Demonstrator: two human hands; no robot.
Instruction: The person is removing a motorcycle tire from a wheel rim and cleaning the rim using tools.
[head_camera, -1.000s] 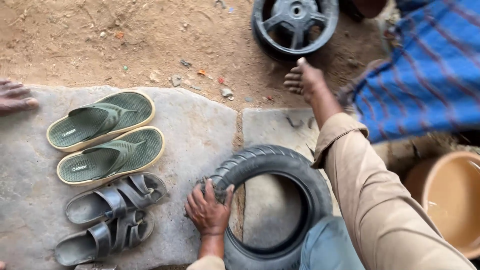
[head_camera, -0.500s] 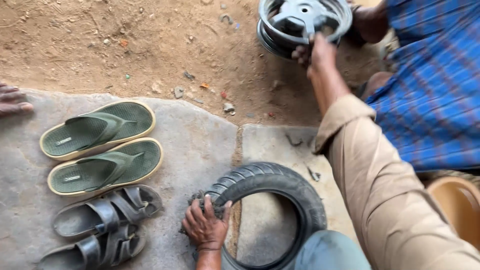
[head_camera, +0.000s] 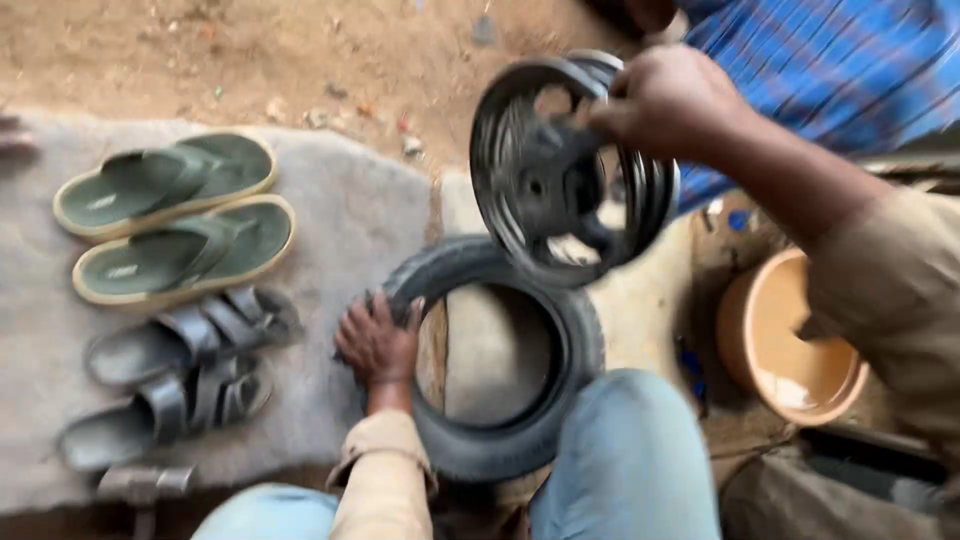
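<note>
Wheel rim (head_camera: 560, 170) is gripped by right hand (head_camera: 665, 100), held at 12 o'clock above tyre (head_camera: 500, 360). Tyre is pressed flat under left hand (head_camera: 378, 345), fingers spread; seating likely calls for rim centred over tyre.

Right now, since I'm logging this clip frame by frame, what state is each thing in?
Black metal wheel rim: lifted off the ground, gripped by the right hand.
Black rubber tyre: lying flat on the stone slab, left hand resting on its edge.
Green flip-flops: paired, soles down.
Grey strap sandals: side by side, unworn.
Orange plastic bowl: upright.
</note>
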